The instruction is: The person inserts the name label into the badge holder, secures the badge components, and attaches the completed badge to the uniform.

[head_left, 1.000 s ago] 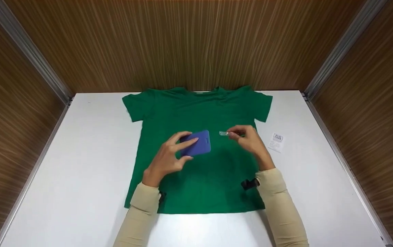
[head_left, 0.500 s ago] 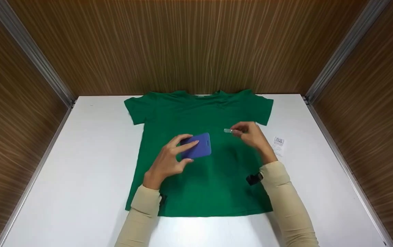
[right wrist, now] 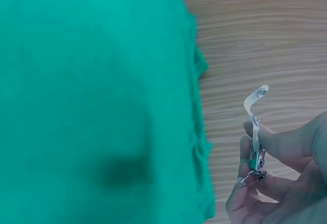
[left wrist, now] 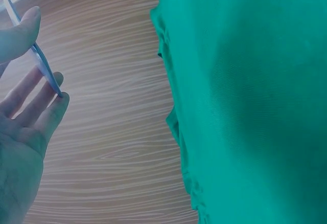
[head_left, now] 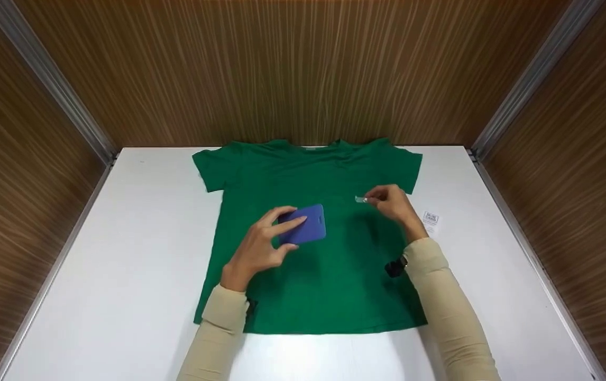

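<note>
A: Two hands over one green T-shirt (head_left: 313,275), spread flat on the white tabletop (head_left: 123,264). What does each grip?

B: The left hand (head_left: 258,248) pinches a blue card holder (head_left: 305,225) between thumb and fingers, raised above the shirt's middle. The right hand (head_left: 395,203) pinches a small metal badge clip (head_left: 360,199) with a clear strap, above the shirt near its right sleeve.

A: Any writing?

B: A white card (head_left: 430,220) lies on the tabletop just right of the shirt, beside the right wrist. It bears dark print, too small to read. The card holder shows a slot at its far edge; no lettering shows on it.
</note>
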